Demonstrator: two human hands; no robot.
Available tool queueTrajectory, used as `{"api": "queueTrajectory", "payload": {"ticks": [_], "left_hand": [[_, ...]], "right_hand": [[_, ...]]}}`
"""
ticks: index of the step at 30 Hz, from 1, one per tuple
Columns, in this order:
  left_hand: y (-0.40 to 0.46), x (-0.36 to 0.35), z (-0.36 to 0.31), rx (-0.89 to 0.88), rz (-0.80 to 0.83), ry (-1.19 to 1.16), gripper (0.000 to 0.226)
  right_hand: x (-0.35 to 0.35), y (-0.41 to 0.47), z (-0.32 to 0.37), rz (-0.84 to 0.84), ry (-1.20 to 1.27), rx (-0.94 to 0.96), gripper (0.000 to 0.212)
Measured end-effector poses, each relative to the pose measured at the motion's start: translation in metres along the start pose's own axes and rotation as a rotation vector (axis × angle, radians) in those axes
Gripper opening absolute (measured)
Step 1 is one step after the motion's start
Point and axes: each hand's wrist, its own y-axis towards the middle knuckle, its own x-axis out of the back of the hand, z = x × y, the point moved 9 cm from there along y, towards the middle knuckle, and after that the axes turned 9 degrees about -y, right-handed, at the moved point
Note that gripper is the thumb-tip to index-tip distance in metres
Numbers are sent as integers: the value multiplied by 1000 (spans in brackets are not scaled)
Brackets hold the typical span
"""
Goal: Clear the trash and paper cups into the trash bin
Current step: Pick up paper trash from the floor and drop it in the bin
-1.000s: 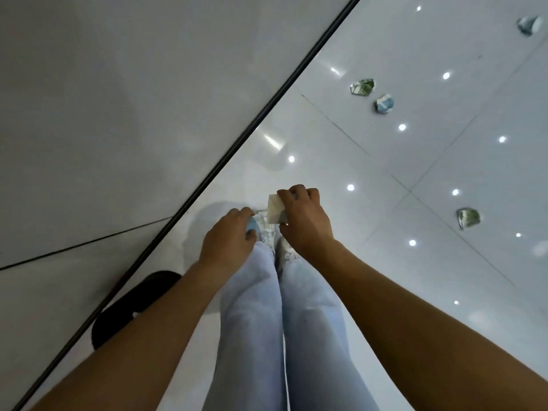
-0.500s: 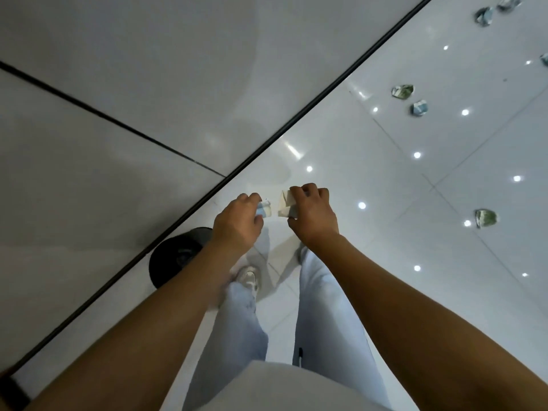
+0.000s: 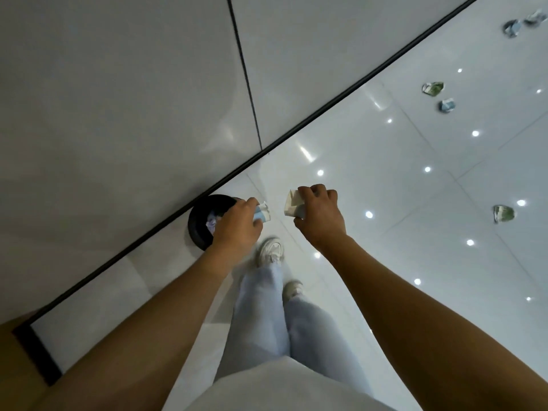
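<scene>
A round black trash bin (image 3: pixel 198 221) stands on the floor against the wall's black base strip, with crumpled trash inside it. My left hand (image 3: pixel 237 225) hangs over the bin's right part and grips a crumpled blue-and-white paper piece (image 3: pixel 262 214). To the right of the bin, my right hand (image 3: pixel 320 215) holds a crushed beige paper cup (image 3: pixel 292 203) above the floor. Crumpled trash pieces lie on the white tiles: one at the right (image 3: pixel 503 213), two farther off (image 3: pixel 433 89) (image 3: pixel 447 105), and more at the top right corner (image 3: pixel 511 27).
A grey panelled wall (image 3: pixel 118 99) fills the left and top, meeting the glossy white tile floor (image 3: pixel 400 188) along a black strip. My legs in pale jeans and white shoes (image 3: pixel 269 252) stand right of the bin. A brown surface (image 3: pixel 14 366) shows at the lower left.
I have stepped closer to the bin; it now lies under my left hand. Both hands have spread apart while holding their trash. The left foot has stepped forward.
</scene>
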Motion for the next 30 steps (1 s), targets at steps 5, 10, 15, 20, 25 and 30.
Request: {"api": "queueTrajectory", "payload": {"ticks": [5,10,15,20,25,30], "left_hand": [[-45,-8,36,71,-45,-61,24],[-87,-10,80,116,-90,-123,31],[-100,-6,136,190,-105,-124,31],[-82,-3,182,231,-96,-154,29],[-53,3,224,237,-119,-139,30],[-39,1,271,281,-114,-140,28]], "right_hand": [[-30,-31,27,32,-9,52,59],[-69,-56,56,72,-23,92,56],[-108,-66,89,118,-22,91,59],[-142,-42,127,119,-25,90,58],[-178,0,166,89,-38,86,61],[-221,33,192,171,-36,90,72]]}}
